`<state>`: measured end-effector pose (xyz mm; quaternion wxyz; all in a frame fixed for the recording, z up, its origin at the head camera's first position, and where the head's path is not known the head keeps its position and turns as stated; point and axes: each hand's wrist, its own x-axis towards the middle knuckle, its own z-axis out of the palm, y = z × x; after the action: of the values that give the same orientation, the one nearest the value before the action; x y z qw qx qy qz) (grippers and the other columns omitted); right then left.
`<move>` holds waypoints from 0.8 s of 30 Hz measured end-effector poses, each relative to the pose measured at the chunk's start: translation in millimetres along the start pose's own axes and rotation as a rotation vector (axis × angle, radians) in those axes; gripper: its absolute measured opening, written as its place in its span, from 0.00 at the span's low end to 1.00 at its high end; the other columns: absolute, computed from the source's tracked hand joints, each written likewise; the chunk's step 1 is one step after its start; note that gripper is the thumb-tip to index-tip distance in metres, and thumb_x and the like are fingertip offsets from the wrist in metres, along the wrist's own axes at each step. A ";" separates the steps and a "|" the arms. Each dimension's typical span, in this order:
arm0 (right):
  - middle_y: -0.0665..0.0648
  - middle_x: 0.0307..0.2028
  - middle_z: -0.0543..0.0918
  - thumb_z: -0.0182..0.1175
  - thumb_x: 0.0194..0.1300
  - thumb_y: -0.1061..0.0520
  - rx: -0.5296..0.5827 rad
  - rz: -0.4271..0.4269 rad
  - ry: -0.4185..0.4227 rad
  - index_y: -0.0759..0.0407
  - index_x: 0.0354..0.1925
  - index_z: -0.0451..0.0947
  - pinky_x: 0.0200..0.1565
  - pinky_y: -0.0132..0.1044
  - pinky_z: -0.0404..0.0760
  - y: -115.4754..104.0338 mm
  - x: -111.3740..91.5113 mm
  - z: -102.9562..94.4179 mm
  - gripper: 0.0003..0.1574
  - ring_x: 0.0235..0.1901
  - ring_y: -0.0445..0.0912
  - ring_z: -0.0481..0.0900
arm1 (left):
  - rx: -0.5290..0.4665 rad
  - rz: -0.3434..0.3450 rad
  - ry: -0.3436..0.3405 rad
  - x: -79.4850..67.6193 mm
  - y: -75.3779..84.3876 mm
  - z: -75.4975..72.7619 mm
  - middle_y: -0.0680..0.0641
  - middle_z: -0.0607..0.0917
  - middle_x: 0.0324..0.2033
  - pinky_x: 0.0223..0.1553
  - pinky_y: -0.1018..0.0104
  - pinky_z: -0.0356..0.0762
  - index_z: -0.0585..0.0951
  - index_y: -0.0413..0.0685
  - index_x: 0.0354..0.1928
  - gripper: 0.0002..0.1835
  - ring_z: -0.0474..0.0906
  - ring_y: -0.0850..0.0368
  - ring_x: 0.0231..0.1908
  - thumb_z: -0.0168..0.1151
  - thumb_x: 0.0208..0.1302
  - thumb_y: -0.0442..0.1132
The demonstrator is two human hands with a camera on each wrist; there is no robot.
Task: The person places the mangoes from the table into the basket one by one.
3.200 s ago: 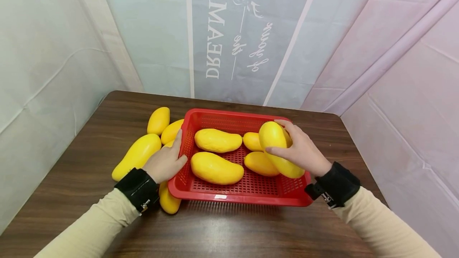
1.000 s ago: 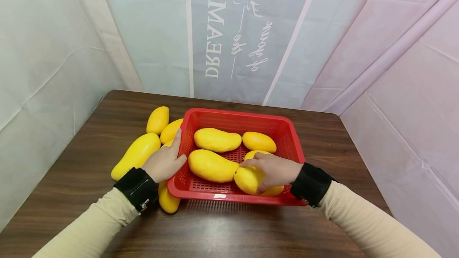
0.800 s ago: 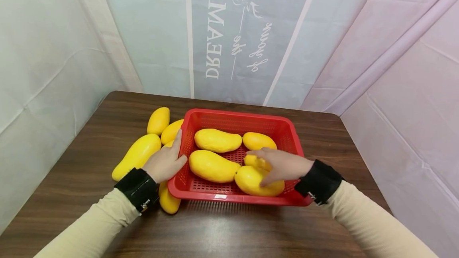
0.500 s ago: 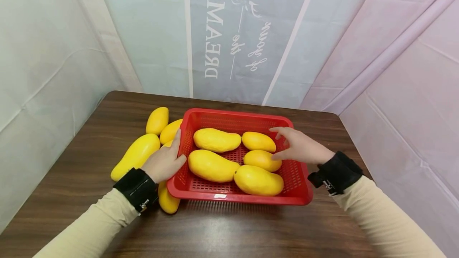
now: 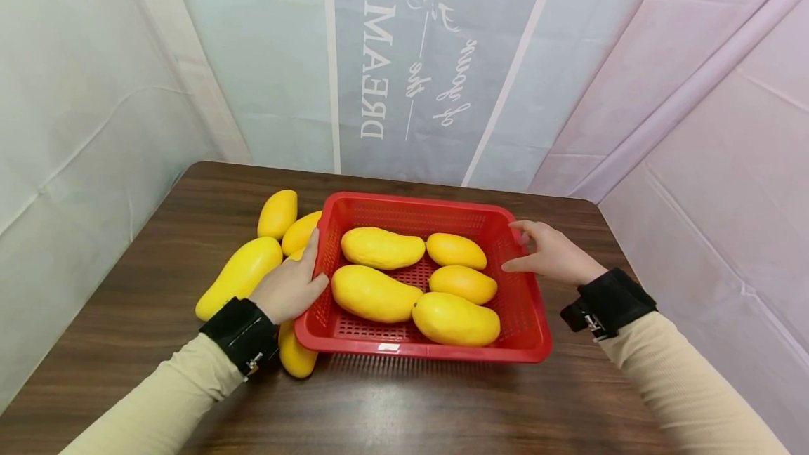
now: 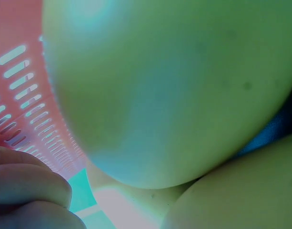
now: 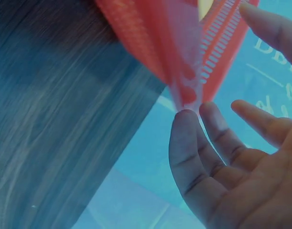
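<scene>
A red perforated plastic basket [image 5: 455, 352] stands on the table with several yellow mangoes inside. My left hand [image 5: 289, 290] holds the basket's left rim, thumb over the inner side; its other fingers [image 6: 34, 188] show bent beside the slotted wall in the left wrist view. A big mango [image 6: 165, 90] fills most of that view. My right hand [image 5: 556, 255] is at the right rim, holding nothing, thumb and fingers spread apart. The right wrist view has its fingertips [image 7: 185, 114] close to the rim; whether they touch is unclear. Nearest inside is a small mango [image 5: 463, 284].
Left of the basket, several more mangoes lie on the brown wooden table [image 5: 404, 409], among them a long one [image 5: 239, 278] and a shorter one [image 5: 278, 214]. One mango [image 5: 297, 353] is partly hidden under my left wrist. Printed cloth [image 5: 423, 153] hangs behind the table.
My right hand has set a large mango down at the basket's front right, let go and moved right to the rim. My left hand stays at the left rim.
</scene>
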<state>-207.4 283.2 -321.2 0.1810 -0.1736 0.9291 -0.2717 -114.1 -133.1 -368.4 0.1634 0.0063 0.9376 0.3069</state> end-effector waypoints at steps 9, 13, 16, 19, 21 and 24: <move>0.71 0.53 0.70 0.71 0.57 0.46 0.000 0.067 0.069 0.69 0.70 0.57 0.39 0.44 0.87 13.2 -3.1 6.3 0.54 0.47 0.59 0.75 | 0.000 0.003 0.004 -0.9 0.3 -0.5 0.47 0.83 0.29 0.29 0.67 0.82 0.32 0.49 0.79 0.45 0.83 0.60 0.22 0.48 0.71 0.43; 0.73 0.56 0.69 0.70 0.59 0.45 0.025 0.097 0.106 0.69 0.73 0.51 0.41 0.48 0.87 19.4 -3.0 12.8 0.58 0.45 0.58 0.79 | 0.008 0.004 0.006 -0.9 0.7 -1.0 0.47 0.83 0.28 0.29 0.67 0.81 0.33 0.48 0.79 0.45 0.83 0.60 0.22 0.48 0.71 0.44; 0.72 0.54 0.71 0.68 0.60 0.44 0.080 0.107 0.139 0.68 0.75 0.48 0.39 0.48 0.87 25.4 -3.1 20.1 0.59 0.37 0.52 0.84 | 0.017 0.007 0.010 -0.9 1.3 -1.4 0.47 0.83 0.28 0.28 0.68 0.80 0.33 0.48 0.79 0.45 0.82 0.60 0.22 0.48 0.71 0.44; 0.71 0.51 0.72 0.66 0.63 0.43 0.142 0.102 0.170 0.67 0.76 0.44 0.34 0.45 0.88 30.4 -4.0 28.9 0.60 0.32 0.48 0.85 | 0.022 0.012 0.014 -1.1 1.8 -1.5 0.47 0.82 0.27 0.27 0.68 0.79 0.33 0.48 0.79 0.45 0.82 0.60 0.21 0.47 0.71 0.43; 0.71 0.50 0.72 0.66 0.63 0.42 0.169 0.101 0.185 0.66 0.76 0.43 0.32 0.45 0.87 32.3 -4.5 34.6 0.60 0.32 0.48 0.85 | 0.021 0.010 0.013 -1.1 1.7 -1.2 0.47 0.82 0.27 0.27 0.68 0.79 0.33 0.48 0.79 0.45 0.81 0.60 0.21 0.47 0.71 0.44; 0.71 0.52 0.71 0.64 0.65 0.42 0.190 0.091 0.205 0.65 0.77 0.41 0.32 0.45 0.87 33.8 -4.6 41.6 0.60 0.35 0.49 0.85 | 0.019 0.006 0.013 -1.0 1.4 -1.0 0.47 0.82 0.27 0.27 0.68 0.79 0.33 0.48 0.79 0.45 0.82 0.60 0.21 0.47 0.71 0.44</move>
<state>-193.0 293.5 -372.0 0.1129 -0.0846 0.9198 -0.3662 -113.6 -132.7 -366.6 0.1564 0.0088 0.9414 0.2987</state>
